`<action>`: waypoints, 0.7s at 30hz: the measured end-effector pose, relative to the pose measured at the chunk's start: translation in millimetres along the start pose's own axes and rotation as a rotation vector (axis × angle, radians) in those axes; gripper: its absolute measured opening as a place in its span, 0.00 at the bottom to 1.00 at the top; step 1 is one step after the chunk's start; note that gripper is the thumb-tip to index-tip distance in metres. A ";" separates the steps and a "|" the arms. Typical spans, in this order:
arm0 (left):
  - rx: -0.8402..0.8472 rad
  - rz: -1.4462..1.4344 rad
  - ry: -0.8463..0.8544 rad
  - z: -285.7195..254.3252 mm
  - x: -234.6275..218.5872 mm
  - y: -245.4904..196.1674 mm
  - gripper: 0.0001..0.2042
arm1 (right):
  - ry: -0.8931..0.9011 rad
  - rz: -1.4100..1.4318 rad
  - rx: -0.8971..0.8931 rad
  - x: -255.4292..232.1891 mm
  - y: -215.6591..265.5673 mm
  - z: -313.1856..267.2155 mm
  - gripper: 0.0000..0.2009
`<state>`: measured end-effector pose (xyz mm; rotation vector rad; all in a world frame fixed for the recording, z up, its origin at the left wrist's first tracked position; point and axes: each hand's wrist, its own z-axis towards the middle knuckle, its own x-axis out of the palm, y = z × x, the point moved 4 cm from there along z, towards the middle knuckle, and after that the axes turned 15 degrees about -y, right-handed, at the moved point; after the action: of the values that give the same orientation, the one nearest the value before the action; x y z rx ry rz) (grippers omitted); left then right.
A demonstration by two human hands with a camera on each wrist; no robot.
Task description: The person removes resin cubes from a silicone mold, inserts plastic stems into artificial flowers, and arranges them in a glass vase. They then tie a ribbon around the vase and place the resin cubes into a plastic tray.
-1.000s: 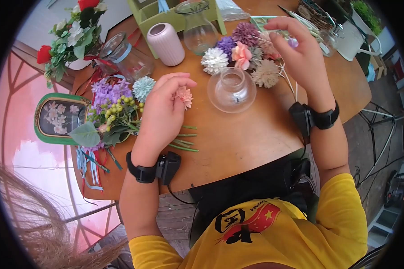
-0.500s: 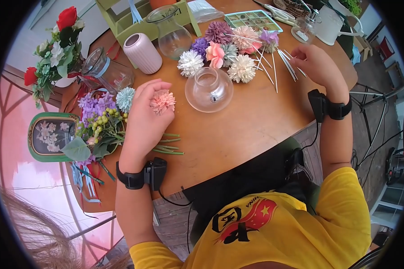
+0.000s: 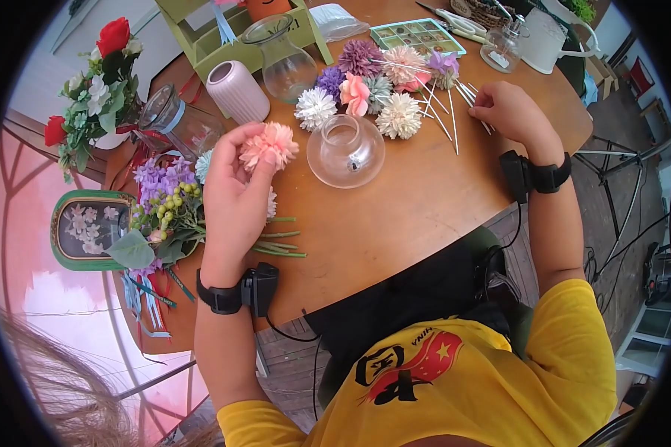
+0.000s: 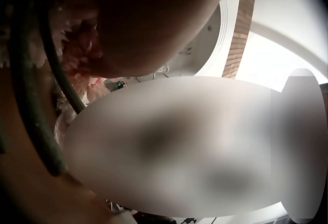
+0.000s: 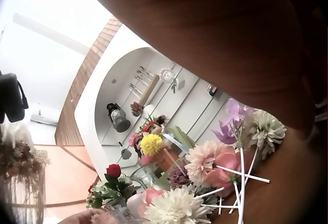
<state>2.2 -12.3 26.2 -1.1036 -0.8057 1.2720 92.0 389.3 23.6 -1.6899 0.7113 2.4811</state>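
My left hand (image 3: pixel 235 182) pinches a pink flower (image 3: pixel 268 145) between thumb and fingers, left of the round glass vase (image 3: pixel 346 153). A pale flower (image 3: pixel 271 204) shows partly from under this hand, and green stems (image 3: pixel 280 244) lie below it. In the left wrist view pink petals (image 4: pixel 82 50) appear beside the hand, much of that view being blurred. On the right, my right hand (image 3: pixel 518 115) has curled fingers, thumb and forefinger pinching at the white sticks (image 3: pixel 466 93) beside the flower pile. Its palm hides part of the sticks.
White, purple and pink flowers (image 3: pixel 354 93) lie behind the round vase. A ribbed pink vase (image 3: pixel 239 93), a tall glass vase (image 3: pixel 280 67) and a green wooden holder (image 3: pixel 194 48) stand farther back. Purple blossoms (image 3: pixel 160 179) and a green frame (image 3: pixel 90 257) lie left.
My left hand has turned, so the pink flower sits higher and shows more fully. My right hand moved away from the flower pile, then inward onto the white sticks.
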 end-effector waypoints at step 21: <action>0.000 -0.387 -0.046 -6.7 9.3 -14.0 0.16 | 0.107 -0.186 -0.077 8.1 -0.9 19.2 0.09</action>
<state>14.5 -3.7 36.4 -0.8683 -0.9987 0.9735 72.5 396.2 21.7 -1.8351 0.4476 2.3351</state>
